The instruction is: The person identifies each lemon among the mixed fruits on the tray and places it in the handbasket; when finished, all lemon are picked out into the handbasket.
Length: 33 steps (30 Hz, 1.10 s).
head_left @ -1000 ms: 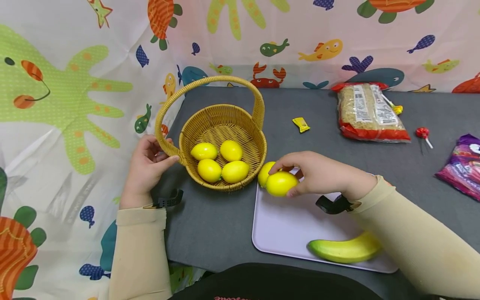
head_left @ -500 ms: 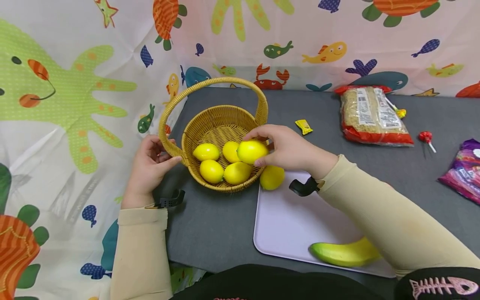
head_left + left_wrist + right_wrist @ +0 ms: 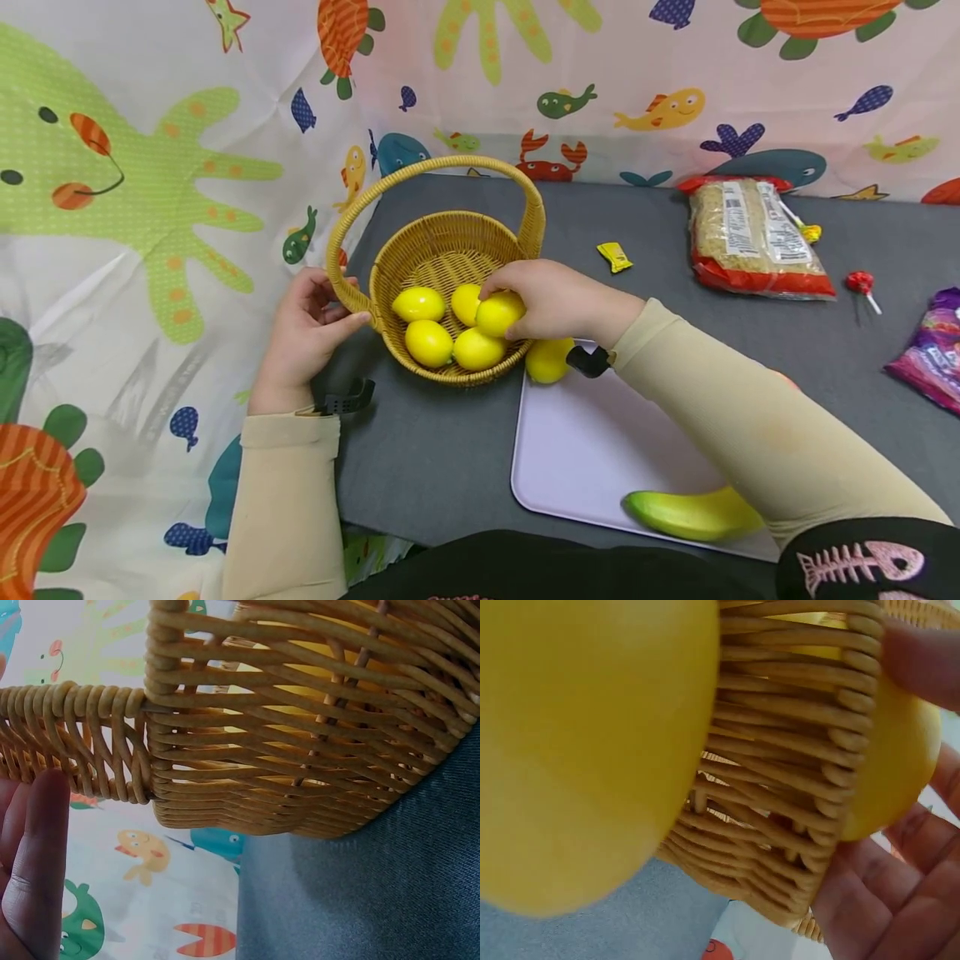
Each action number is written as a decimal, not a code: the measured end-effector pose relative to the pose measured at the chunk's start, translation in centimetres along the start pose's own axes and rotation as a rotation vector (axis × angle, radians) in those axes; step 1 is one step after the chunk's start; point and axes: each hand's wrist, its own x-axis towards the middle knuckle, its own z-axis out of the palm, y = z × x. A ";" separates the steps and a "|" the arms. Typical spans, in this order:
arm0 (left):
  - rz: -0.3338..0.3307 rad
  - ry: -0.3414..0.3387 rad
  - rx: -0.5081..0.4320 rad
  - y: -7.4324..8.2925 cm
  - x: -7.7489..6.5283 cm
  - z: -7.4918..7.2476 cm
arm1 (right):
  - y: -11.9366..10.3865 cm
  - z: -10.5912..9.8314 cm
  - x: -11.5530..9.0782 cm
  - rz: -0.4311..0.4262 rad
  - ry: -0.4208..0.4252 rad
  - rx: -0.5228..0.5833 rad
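Note:
My left hand (image 3: 300,333) grips the lower left end of the handle on a round wicker basket (image 3: 438,233); in the left wrist view, a finger (image 3: 45,847) lies against the woven handle. Several yellow lemons (image 3: 429,342) lie in the basket. Just inside its right rim, my right hand (image 3: 558,298) holds another lemon (image 3: 498,314) between thumb and fingers, low over the others. One more lemon (image 3: 549,363) sits outside, against the basket, on the corner of a pale lilac tray (image 3: 558,450); it looms large in the right wrist view.
A green-yellow banana (image 3: 693,514) rests on the tray's near side, partly under my right forearm. Behind lie a small yellow wrapped candy (image 3: 616,257) and a red-and-clear bag of grain (image 3: 757,237). Farther right are a red lollipop (image 3: 860,282) and a purple packet (image 3: 933,354).
My right hand has lifted one lemon off the tray, carried it left over the rim and lowered it into the basket. My left hand keeps its hold on the handle.

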 end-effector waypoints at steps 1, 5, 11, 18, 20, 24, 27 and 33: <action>-0.001 0.001 -0.002 0.0 0.0 0.0 | -0.1 0.0 0.1 0.003 -0.002 -0.017; -0.003 0.002 -0.013 0.1 0.0 0.1 | -0.6 0.0 0.6 0.020 -0.025 -0.077; -0.006 0.008 -0.026 0.1 -0.1 0.1 | -1.0 0.4 1.3 0.009 -0.085 -0.112; -0.022 0.014 -0.020 0.1 -0.2 0.1 | -0.9 1.3 2.0 0.023 -0.142 -0.145; -0.025 0.017 -0.018 0.1 -0.2 0.2 | -0.8 1.4 2.0 0.022 -0.152 -0.149; -0.022 0.017 -0.012 0.2 -0.1 0.2 | -0.9 1.5 1.9 0.022 -0.158 -0.138; -0.018 0.014 -0.010 0.2 -0.1 0.3 | -0.9 1.3 1.7 0.027 -0.148 -0.101; -0.016 0.013 -0.004 0.0 -0.1 0.3 | -0.8 0.2 0.3 0.026 -0.099 0.003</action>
